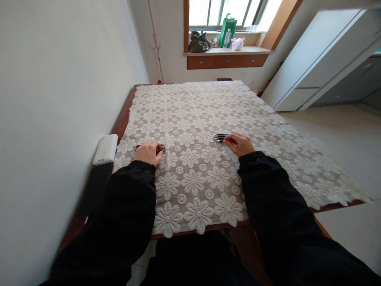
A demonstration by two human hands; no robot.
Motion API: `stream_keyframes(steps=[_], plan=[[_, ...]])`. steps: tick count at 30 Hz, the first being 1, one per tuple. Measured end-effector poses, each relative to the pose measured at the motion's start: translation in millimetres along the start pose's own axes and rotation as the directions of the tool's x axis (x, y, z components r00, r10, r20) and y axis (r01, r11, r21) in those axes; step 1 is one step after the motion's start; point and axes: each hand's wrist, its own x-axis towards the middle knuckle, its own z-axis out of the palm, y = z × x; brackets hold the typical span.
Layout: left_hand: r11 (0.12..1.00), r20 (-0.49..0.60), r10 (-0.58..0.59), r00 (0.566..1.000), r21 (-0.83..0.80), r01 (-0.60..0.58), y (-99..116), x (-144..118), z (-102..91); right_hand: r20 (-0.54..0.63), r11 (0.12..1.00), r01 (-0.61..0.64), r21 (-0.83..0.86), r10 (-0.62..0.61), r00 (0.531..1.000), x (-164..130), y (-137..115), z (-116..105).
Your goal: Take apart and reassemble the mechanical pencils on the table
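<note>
Left hand (148,153) flat on flowered lace cloth (205,159) over surface, fingers curled down over dark pens (159,148); tips protruding both sides of hand; grip or mere cover not discernible. Right hand (240,143) right of that, well apart, fingers bent onto second bundle of pens (222,137), ends pointing back toward left hand. White box (106,149) just beyond cloth's left edge, near left hand.
</note>
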Motion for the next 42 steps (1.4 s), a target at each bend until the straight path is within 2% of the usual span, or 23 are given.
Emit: stream_keyframes(steps=[5,6,8,10,12,14,17,19,21,23,25,28,30,32,34,36,42], plan=[[0.998,-0.009,0.064,0.998,-0.002,-0.064,3,0,-4.1,-0.036,0.997,0.018,0.079,-0.016,0.999,-1,-13,-3],[0.995,-0.019,0.087,0.996,-0.041,-0.088,6,0,-6.6,-0.025,0.994,0.017,0.107,-0.015,1.0,-1,-17,-5],[0.963,-0.023,0.151,0.988,-0.222,-0.152,15,-2,-13.4,0.017,0.986,0.017,0.169,-0.02,1.0,-1,-26,-8],[0.863,-0.054,0.169,0.984,-0.474,-0.174,27,-5,-21.3,0.073,0.965,0.032,0.261,-0.052,0.996,0,-35,-10],[0.706,-0.123,0.122,0.985,-0.687,-0.173,40,-9,-27.1,0.149,0.933,0.042,0.357,-0.102,0.984,0,-44,-8],[0.535,-0.145,0.065,0.987,-0.83,-0.157,50,-14,-27.4,0.233,0.903,0.027,0.429,-0.139,0.962,-1,-52,-3],[0.307,-0.05,-0.005,0.999,-0.95,-0.046,59,-18,-15.0,0.327,0.861,-0.004,0.509,-0.189,0.926,-3,-61,8],[0.233,0.02,-0.013,1.0,-0.972,0.023,61,-19,-1.3,0.38,0.857,-0.039,0.514,-0.187,0.906,-5,-66,14],[0.207,0.073,-0.014,0.997,-0.975,0.074,62,-20,12.2,0.421,0.866,-0.083,0.493,-0.154,0.894,-7,-69,18],[0.211,0.115,-0.001,0.993,-0.971,0.112,60,-20,22.4,0.452,0.876,-0.116,0.467,-0.124,0.883,-9,-71,20],[0.267,0.103,0.001,0.995,-0.958,0.099,58,-21,28.1,0.472,0.889,-0.12,0.442,-0.116,0.874,-10,-73,21],[0.487,0.007,0.038,0.999,-0.873,-0.012,53,-21,29.8,0.465,0.91,-0.07,0.408,-0.141,0.874,-11,-74,23],[0.635,-0.059,0.132,0.989,-0.761,-0.13,51,-21,28.6,0.454,0.927,-0.027,0.373,-0.157,0.877,-11,-74,26],[0.722,-0.094,0.261,0.961,-0.641,-0.259,49,-21,27.2,0.443,0.949,0.014,0.314,-0.159,0.882,-12,-74,28],[0.752,-0.095,0.381,0.92,-0.547,-0.368,48,-21,26.3,0.44,0.968,0.046,0.245,-0.153,0.885,-14,-76,30],[0.763,-0.081,0.451,0.889,-0.482,-0.431,48,-20,26.0,0.447,0.98,0.079,0.18,-0.153,0.881,-15,-79,32],[0.836,-0.023,0.472,0.881,-0.305,-0.456,50,-21,23.7,0.517,0.976,0.209,-0.064,-0.146,0.844,-15,-92,32]])
